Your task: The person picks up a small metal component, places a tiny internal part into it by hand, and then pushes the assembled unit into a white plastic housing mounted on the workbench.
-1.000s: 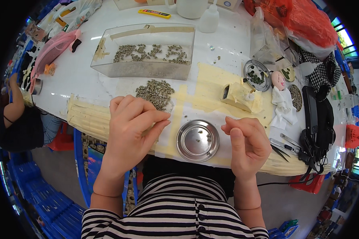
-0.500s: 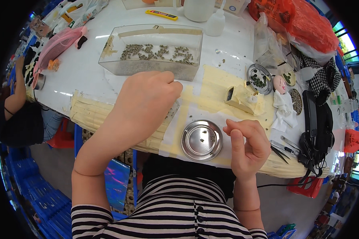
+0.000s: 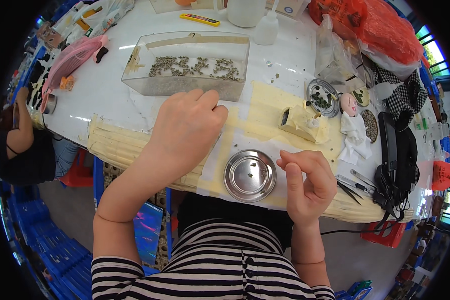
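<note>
My left hand is closed, back of the hand up, just in front of a clear rectangular box holding small greyish pieces. Its fingertips are hidden, so I cannot make out what they hold. A round shiny metal dish with a few tiny dark bits lies between my hands. To its right, my right hand is raised with its fingers curled in and the thumb close to the index finger. Anything between them is too small to make out.
A block wrapped in yellow tape stands beyond my right hand. Behind it is a metal dish of dark green pieces. Black tweezers and a black strapped object lie rightward. A squeeze bottle and yellow cutter stand farther back.
The view has shifted very slightly, so the dish and box appear a little farther left. Both hands keep nearly the same pose and place.
</note>
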Demonstrator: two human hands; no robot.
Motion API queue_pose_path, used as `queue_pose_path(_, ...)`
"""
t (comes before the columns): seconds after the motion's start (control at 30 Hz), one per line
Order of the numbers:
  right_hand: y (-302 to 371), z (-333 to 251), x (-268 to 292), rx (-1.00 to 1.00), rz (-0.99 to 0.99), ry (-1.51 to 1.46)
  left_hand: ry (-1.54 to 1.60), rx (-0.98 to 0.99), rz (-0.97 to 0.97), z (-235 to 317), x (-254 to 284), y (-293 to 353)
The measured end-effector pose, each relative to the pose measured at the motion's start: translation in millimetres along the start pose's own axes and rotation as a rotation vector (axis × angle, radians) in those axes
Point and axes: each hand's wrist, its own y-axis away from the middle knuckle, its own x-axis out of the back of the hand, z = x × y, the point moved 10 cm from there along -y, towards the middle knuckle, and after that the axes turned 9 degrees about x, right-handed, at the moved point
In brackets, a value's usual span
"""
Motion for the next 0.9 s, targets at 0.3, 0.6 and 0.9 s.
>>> queue_pose_path(0.3, -4.5, 1.0, 1.9, -0.022, -0.001, -0.007, 0.507, -0.065, 0.19, 18.5, 37.2, -7.3)
queue_pose_path(0.6, -17.3, 20.9, -6.0, -0.275, 0.009, -0.294, 0.897, -0.163, 0.247, 35.2, 37.9, -15.2)
queue_pose_path(0.9, -27.9, -10.3, -1.1, 0.074, -0.019, 0.042, 1.157, -0.058, 0.025, 29.1, 19.3, -11.2)
